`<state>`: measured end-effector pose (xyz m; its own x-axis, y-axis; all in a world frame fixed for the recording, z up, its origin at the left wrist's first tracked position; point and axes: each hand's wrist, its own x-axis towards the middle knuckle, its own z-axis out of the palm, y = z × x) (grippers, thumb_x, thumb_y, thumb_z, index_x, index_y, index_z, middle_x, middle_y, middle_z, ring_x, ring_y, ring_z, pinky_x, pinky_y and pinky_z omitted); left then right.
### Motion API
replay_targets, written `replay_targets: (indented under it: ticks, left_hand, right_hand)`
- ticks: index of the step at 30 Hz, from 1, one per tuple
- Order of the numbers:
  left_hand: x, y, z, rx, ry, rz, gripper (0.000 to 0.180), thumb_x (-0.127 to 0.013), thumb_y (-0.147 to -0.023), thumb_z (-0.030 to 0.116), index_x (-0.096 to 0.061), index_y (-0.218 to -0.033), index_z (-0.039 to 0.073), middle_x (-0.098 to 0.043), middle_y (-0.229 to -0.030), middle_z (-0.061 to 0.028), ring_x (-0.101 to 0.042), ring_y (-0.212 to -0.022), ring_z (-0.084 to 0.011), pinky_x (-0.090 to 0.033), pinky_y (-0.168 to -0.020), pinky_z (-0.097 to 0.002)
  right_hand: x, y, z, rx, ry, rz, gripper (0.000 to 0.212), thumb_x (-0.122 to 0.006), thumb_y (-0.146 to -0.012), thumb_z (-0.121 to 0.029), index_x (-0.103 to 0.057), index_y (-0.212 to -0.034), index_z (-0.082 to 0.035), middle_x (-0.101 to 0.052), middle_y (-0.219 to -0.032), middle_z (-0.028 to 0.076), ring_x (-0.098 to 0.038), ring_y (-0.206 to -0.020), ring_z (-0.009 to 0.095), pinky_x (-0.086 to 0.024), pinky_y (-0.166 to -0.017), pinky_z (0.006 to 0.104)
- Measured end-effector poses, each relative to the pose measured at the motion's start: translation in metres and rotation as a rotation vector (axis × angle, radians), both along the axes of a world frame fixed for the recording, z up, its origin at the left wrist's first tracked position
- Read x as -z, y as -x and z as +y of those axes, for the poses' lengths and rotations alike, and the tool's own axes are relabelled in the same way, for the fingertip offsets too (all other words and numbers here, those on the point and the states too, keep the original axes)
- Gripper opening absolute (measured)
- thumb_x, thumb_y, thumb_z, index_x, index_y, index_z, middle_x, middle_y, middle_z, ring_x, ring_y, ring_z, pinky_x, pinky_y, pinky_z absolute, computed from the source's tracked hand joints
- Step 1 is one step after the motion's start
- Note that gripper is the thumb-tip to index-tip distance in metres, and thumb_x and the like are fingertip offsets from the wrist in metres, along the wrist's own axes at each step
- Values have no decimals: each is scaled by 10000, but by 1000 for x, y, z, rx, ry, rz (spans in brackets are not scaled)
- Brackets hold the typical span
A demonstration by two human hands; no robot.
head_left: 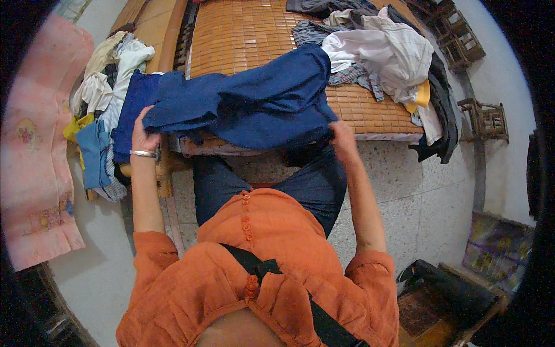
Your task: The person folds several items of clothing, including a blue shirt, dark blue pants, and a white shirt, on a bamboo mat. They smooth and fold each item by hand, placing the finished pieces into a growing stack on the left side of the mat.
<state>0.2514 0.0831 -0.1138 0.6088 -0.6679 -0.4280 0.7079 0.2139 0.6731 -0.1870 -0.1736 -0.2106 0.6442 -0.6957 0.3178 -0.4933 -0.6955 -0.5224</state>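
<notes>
A dark blue garment [260, 98] is stretched sideways in front of me, partly over the edge of the bamboo-mat bed. Folds hide whether it is a shirt or trousers. My left hand [145, 133], with a silver bangle on the wrist, grips its left end. At the lower right corner, my right hand [343, 140] is closed on the cloth. Just past my left hand, another blue folded cloth [132, 110] lies against a pile of clothes.
Left of the bed is a clothes pile [104, 87] with white, yellow and light blue pieces. A larger heap [381, 55] covers the right of the bamboo mat [243, 37]. Wooden stools [484, 120] stand at the right wall; a pink cloth [43, 133] hangs far left.
</notes>
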Motion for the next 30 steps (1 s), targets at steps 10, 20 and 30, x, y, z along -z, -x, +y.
replay_targets:
  ticks: [10,20,30]
  left_hand:
    - [20,-24,22,0,68,-307,214,-521,-813,99,-575,-1007,23,-600,-1025,-114,-575,-934,-237,-434,-899,-365]
    - [35,-4,9,28,-21,-345,200,-499,-834,108,-579,-984,3,-597,-1053,-104,-560,-968,-219,-422,-913,-351]
    - [27,-3,1,-136,-22,25,314,-508,-832,103,-497,-1118,-25,-539,-1124,-143,-510,-1034,-270,-374,-951,-365]
  right_hand:
    - [-6,65,-68,285,-1544,-1375,93,-542,-820,-121,-541,-740,-73,-579,-692,45,-557,-550,126,-451,-424,212]
    - [26,43,-49,461,-1382,-1238,392,-522,-780,54,-435,-1163,57,-535,-986,130,-551,-888,240,-493,-784,328]
    - [38,24,-48,487,-208,-62,250,-665,-702,-131,-613,-909,-2,-578,-888,144,-557,-777,268,-451,-714,351]
